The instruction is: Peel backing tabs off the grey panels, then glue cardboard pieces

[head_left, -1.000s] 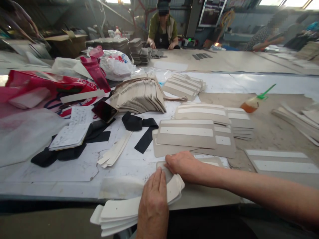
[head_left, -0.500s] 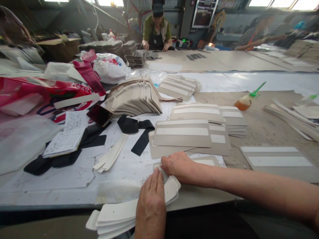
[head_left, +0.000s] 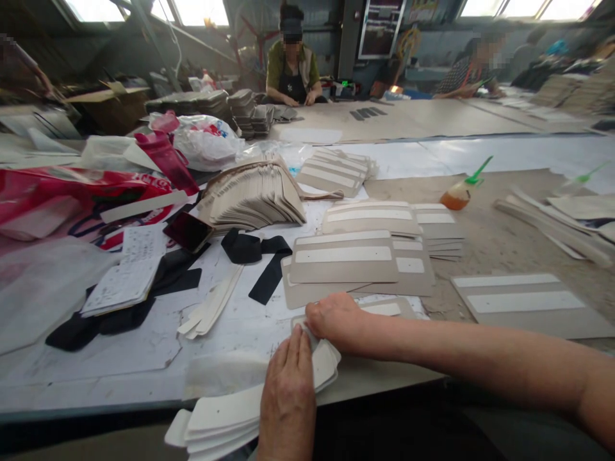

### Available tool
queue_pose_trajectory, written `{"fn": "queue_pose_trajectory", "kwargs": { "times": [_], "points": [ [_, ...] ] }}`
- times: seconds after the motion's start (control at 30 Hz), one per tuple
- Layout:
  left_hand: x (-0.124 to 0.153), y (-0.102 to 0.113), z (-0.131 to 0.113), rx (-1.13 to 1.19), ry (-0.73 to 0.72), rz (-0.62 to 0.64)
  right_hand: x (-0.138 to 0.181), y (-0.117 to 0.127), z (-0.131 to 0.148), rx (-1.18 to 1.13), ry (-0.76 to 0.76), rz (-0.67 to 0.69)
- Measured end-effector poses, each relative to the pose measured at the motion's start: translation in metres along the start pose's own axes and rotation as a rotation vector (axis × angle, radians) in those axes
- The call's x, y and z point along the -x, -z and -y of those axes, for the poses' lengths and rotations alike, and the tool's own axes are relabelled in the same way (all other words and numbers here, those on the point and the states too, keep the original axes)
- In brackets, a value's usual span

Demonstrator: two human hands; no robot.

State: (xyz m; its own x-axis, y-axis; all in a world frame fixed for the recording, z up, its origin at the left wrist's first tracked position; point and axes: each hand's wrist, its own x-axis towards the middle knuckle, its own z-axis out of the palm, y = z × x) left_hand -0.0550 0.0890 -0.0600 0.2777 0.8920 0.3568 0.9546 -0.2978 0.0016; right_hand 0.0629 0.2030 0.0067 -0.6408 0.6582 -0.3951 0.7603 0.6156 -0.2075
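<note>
My left hand (head_left: 288, 384) lies over a bundle of white strips (head_left: 223, 413) with rounded ends, its fingers together and pointing forward. The strips stick out on both sides of the hand and overhang the table's front edge, so the hand grips them; the thumb is hidden. My right hand (head_left: 334, 320) is curled, its knuckles up, and meets the left fingertips at the left end of a grey-beige panel (head_left: 406, 307). A white strip lies along that panel, partly covered by my right hand and forearm. What the right fingertips pinch is hidden.
Behind my hands lie stacked panels with white strips (head_left: 343, 256). Leftward are loose narrow strips (head_left: 211, 307), black bands (head_left: 269, 275), a phone (head_left: 189, 232) and a notebook (head_left: 122, 269). A fanned stack (head_left: 254, 198), a bottle of orange liquid (head_left: 456, 195) and a co-worker (head_left: 293, 64) are farther back.
The view has shifted slightly, so most things sit a little farther left. Both hands keep nearly the same pose at the panel's end, and the strips stay under my left hand.
</note>
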Motion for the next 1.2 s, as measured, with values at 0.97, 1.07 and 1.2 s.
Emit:
{"fn": "queue_pose_trajectory", "kwargs": {
  "times": [0.97,1.07,1.2],
  "points": [
    [-0.013,-0.001,-0.018,-0.154,0.05,0.102,0.033,0.008,-0.032,-0.002,-0.172,0.009],
    [-0.013,-0.003,-0.019,-0.168,0.034,0.1,0.048,0.012,-0.045,0.006,-0.234,-0.024],
    [-0.012,-0.003,-0.018,-0.163,0.037,0.087,0.072,0.006,-0.067,-0.028,-0.295,-0.048]
  ]
}}
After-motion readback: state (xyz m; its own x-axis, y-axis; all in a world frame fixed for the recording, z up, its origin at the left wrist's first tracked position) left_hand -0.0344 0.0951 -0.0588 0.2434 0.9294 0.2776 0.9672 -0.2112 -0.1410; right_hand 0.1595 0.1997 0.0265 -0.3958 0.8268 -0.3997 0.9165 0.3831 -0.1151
